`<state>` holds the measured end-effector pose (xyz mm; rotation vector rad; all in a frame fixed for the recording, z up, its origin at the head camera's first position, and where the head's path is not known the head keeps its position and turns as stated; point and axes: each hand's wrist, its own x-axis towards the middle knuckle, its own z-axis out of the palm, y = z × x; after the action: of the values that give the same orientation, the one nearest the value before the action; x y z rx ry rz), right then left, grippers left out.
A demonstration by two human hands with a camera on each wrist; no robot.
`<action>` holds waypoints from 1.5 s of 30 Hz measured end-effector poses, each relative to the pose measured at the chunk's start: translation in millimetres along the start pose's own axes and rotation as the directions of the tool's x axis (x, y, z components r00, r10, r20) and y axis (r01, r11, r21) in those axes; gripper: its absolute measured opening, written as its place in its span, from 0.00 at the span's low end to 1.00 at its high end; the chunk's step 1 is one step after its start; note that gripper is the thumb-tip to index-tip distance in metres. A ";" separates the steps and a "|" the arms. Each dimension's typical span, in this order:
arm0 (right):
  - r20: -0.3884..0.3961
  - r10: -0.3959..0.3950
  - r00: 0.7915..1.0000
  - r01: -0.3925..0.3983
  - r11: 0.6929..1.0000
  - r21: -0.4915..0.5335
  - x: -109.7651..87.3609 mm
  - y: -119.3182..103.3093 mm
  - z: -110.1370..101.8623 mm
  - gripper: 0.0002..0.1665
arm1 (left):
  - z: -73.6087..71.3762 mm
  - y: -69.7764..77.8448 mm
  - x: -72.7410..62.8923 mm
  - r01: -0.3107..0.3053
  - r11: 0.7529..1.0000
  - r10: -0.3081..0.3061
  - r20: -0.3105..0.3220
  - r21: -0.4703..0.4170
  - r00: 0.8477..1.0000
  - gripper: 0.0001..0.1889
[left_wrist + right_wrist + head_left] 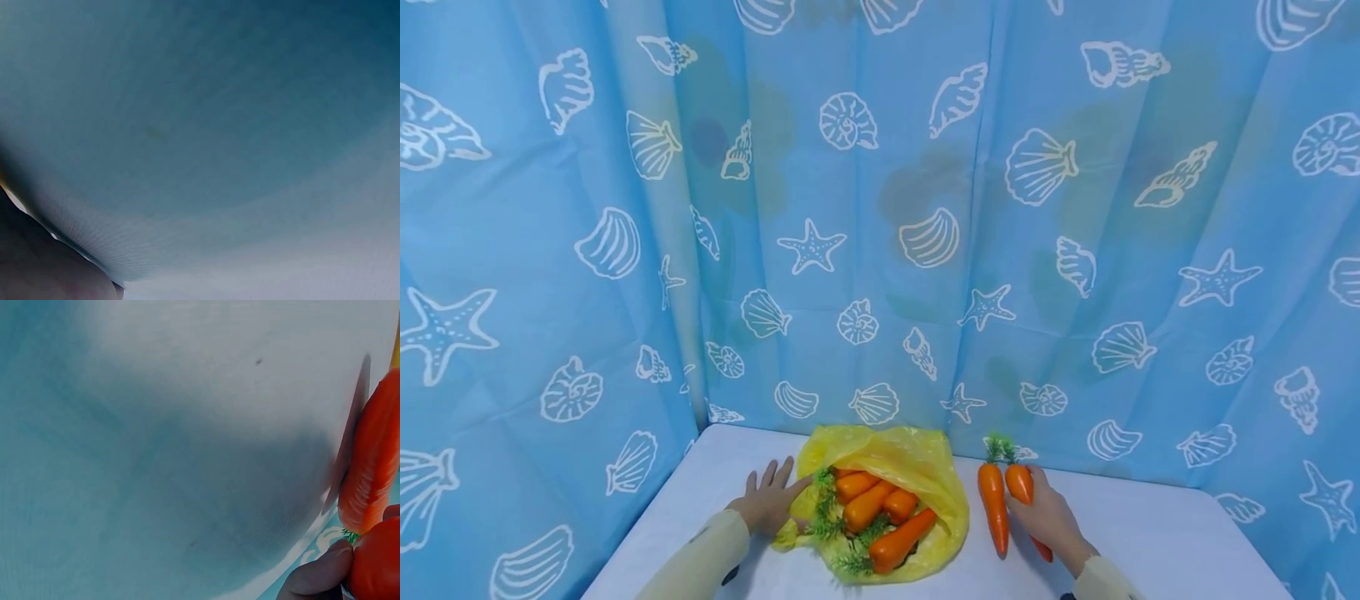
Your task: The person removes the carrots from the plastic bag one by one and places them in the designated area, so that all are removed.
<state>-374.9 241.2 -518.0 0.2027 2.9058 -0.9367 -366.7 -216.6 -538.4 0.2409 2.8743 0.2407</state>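
Note:
A yellow plastic bag (957,517) lies on the table, its mouth gaping toward me. Several orange carrots (867,506) with feathery green tops show inside it. My left hand (767,500) rests at the bag's left edge, fingers spread and touching the plastic. Right of the bag, my right hand (1045,512) grips a carrot (1020,483) by its thick upper part, with its tip pointing toward me. Just left of that, a second carrot (992,502) lies lengthwise on the table. In the right wrist view the thumb (319,575) presses against the gripped carrot (378,562).
The white table (1157,533) has its back edge against a blue curtain (880,208) printed with shells and starfish. More curtain hangs along the left side. The left wrist view holds mostly the blurred table surface (250,262).

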 end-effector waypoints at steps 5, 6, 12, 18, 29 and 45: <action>-0.016 0.005 1.000 -0.005 1.000 -0.008 0.7 2.2 0.5 0.47 | 0.7 0.6 0.8 0.005 1.000 -0.005 0.013 0.006 1.000 0.40; -0.019 0.005 1.000 -0.006 1.000 -0.011 0.9 2.4 0.4 0.48 | 0.4 0.6 0.7 0.002 1.000 -0.002 0.014 0.006 1.000 0.40; -0.027 0.034 0.999 -0.035 0.999 -0.017 3.4 4.9 0.2 0.50 | -2.7 2.3 -3.3 -0.012 1.000 0.012 0.004 0.004 1.000 0.40; -0.054 0.046 0.998 -0.046 0.999 -0.013 7.3 8.6 -0.4 0.48 | -3.8 3.5 -5.2 -0.025 1.000 0.025 -0.007 -0.001 1.000 0.40; -0.036 0.085 0.996 -0.084 0.996 0.006 7.4 9.5 1.0 0.47 | -6.4 5.2 -4.7 -0.003 1.000 0.003 0.021 -0.002 1.000 0.40; -0.034 0.108 0.994 -0.109 0.994 -0.018 10.7 14.9 4.5 0.52 | -1.7 2.0 1.8 0.014 1.000 -0.013 0.020 -0.014 1.000 0.41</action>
<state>-383.1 251.7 -531.5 0.3741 2.8988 -0.8949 -368.6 -214.6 -536.8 0.2200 2.8529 0.2545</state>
